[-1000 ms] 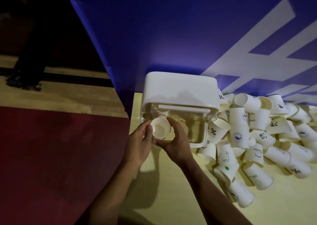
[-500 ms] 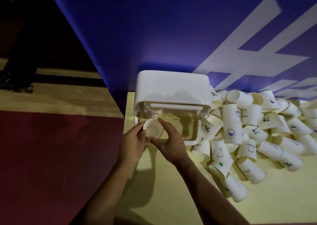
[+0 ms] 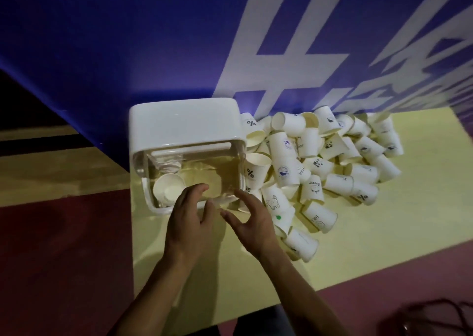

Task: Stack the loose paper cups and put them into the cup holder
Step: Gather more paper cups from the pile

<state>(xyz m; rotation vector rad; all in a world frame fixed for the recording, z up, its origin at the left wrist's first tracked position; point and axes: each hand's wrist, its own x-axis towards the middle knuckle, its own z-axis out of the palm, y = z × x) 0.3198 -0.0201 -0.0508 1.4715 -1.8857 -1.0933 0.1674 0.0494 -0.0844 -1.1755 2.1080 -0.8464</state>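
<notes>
Yellow table (image 3: pixel 384 233): loose paper cups (image 3: pixel 320 161) look light, crushable; I'd pinch rims gently. Left hand (image 3: pixel 190 220), right hand (image 3: pixel 252 220) fingers spread, empty, at cup holder (image 3: pixel 184 131).

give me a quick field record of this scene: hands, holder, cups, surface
left hand: open, empty, at the holder's front edge
right hand: open, empty, fingers spread, beside the left hand
cup holder: white top, clear body, stands at the left end of the table against the blue wall
cups in holder: stack lying inside at the left, mouth toward the camera; count unclear
loose cups: large pile of white printed paper cups right of the holder, mostly on their sides
table: pale yellow
blue wall: white lettering
</notes>
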